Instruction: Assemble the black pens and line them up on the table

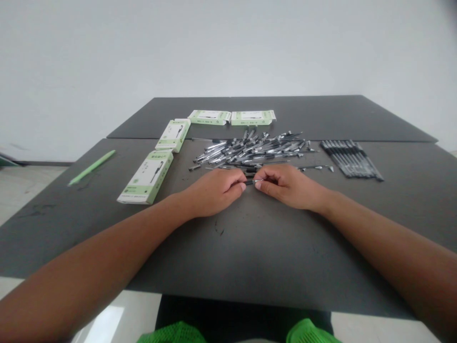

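Just in front of a loose heap of pen parts (246, 147), my two hands meet over the dark table. My left hand (220, 190) pinches one end of a pen (251, 182), whose dark grip section shows between the hands. The fingers of my right hand (285, 186) close on the other end, where a shiny clear part shows. Much of the pen is hidden by my fingers. Clear barrels, dark refills and small end pieces lie jumbled in the heap, some right behind my fingertips.
A neat row of pens (352, 159) lies to the right. Green-and-white boxes stand left and behind: a near box (146, 177), another (173, 135), and two at the back (209, 116), (253, 117). A light green pen-like stick (92, 167) lies far left. A seam crosses the table (228, 267).
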`<move>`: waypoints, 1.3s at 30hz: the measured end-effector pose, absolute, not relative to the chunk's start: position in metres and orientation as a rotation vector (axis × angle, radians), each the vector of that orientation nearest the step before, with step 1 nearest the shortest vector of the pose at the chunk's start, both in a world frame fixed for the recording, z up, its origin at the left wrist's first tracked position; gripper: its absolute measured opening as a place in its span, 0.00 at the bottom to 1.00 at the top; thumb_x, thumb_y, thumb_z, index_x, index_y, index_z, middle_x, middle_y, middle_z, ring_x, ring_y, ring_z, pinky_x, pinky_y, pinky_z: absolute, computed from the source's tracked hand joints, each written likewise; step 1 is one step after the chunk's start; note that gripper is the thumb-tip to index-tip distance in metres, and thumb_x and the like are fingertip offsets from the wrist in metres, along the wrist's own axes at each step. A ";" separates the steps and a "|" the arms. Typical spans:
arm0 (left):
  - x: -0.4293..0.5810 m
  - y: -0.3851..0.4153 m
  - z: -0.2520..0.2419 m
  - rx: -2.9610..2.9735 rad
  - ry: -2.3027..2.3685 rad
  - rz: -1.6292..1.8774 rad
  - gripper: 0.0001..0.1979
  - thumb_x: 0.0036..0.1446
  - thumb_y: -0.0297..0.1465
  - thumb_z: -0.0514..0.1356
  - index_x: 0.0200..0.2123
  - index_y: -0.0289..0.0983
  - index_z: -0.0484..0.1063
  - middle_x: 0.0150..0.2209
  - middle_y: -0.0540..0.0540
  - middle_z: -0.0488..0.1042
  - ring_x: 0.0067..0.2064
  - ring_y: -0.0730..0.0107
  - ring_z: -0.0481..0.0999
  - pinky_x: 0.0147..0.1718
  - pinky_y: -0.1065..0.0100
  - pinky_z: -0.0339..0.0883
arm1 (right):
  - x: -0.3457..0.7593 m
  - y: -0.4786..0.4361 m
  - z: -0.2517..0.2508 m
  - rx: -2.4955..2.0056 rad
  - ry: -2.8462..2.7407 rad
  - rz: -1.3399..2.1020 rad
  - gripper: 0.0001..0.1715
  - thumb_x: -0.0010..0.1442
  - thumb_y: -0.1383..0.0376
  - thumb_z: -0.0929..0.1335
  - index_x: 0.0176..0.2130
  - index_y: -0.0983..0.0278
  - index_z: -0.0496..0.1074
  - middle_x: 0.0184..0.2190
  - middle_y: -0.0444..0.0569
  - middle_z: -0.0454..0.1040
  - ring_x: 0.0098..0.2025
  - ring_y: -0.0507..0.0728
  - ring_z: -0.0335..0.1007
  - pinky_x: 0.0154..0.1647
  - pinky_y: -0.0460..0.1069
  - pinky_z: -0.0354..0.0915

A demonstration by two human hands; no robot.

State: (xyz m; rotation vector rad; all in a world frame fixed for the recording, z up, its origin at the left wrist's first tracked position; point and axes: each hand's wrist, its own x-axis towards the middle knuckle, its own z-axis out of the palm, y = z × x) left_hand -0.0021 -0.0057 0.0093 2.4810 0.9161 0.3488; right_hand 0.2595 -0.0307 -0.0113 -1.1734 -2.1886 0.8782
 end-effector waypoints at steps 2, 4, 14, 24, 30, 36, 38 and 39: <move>-0.002 -0.005 0.009 2.484 0.913 0.348 0.12 0.74 0.35 0.56 0.46 0.37 0.79 0.39 0.46 0.82 0.38 0.64 0.78 0.38 0.65 0.64 | 0.259 -0.031 -0.011 -1.178 -2.186 0.877 0.15 0.74 0.55 0.70 0.42 0.63 0.77 0.30 0.44 0.74 0.32 0.54 0.66 0.32 0.49 0.60; -0.003 -0.005 0.009 2.486 0.913 0.346 0.12 0.74 0.35 0.56 0.47 0.37 0.79 0.40 0.46 0.83 0.39 0.64 0.79 0.38 0.64 0.64 | 0.258 -0.031 -0.011 -1.171 -2.178 0.880 0.14 0.74 0.55 0.69 0.43 0.63 0.77 0.31 0.44 0.74 0.32 0.54 0.66 0.33 0.49 0.60; -0.002 -0.006 0.009 2.484 0.914 0.349 0.12 0.74 0.35 0.56 0.46 0.37 0.79 0.41 0.45 0.83 0.40 0.63 0.79 0.39 0.64 0.64 | 0.258 -0.032 -0.009 -1.185 -2.186 0.832 0.13 0.74 0.55 0.69 0.42 0.62 0.74 0.30 0.43 0.73 0.31 0.53 0.65 0.32 0.49 0.58; -0.002 -0.005 0.010 2.484 0.921 0.332 0.12 0.74 0.35 0.56 0.46 0.37 0.79 0.41 0.45 0.83 0.40 0.63 0.79 0.38 0.64 0.64 | 0.259 -0.031 -0.009 -1.176 -2.206 0.827 0.14 0.75 0.55 0.69 0.42 0.62 0.74 0.30 0.43 0.73 0.31 0.53 0.65 0.33 0.49 0.59; -0.001 -0.004 0.009 2.500 0.883 0.331 0.13 0.75 0.35 0.55 0.47 0.37 0.79 0.41 0.44 0.83 0.41 0.62 0.80 0.40 0.64 0.65 | 0.258 -0.031 -0.009 -1.175 -2.222 0.814 0.15 0.75 0.54 0.68 0.42 0.62 0.75 0.31 0.43 0.73 0.32 0.54 0.65 0.34 0.49 0.59; -0.002 -0.005 0.009 2.497 0.899 0.333 0.13 0.74 0.35 0.56 0.46 0.37 0.79 0.40 0.45 0.83 0.40 0.63 0.80 0.39 0.64 0.65 | 0.258 -0.031 -0.009 -1.178 -2.213 0.817 0.14 0.75 0.54 0.68 0.40 0.61 0.74 0.29 0.43 0.72 0.31 0.54 0.65 0.33 0.49 0.58; -0.002 -0.005 0.009 2.499 0.899 0.329 0.13 0.74 0.35 0.56 0.45 0.37 0.79 0.40 0.45 0.83 0.40 0.63 0.79 0.39 0.64 0.65 | 0.258 -0.031 -0.009 -1.173 -2.213 0.814 0.14 0.74 0.54 0.69 0.40 0.61 0.74 0.30 0.44 0.73 0.31 0.54 0.66 0.33 0.49 0.59; -0.002 -0.005 0.009 2.501 0.899 0.327 0.13 0.74 0.35 0.55 0.45 0.37 0.79 0.40 0.45 0.83 0.40 0.63 0.79 0.39 0.64 0.65 | 0.258 -0.031 -0.009 -1.173 -2.211 0.814 0.14 0.74 0.54 0.69 0.40 0.61 0.74 0.30 0.44 0.73 0.32 0.54 0.66 0.33 0.49 0.59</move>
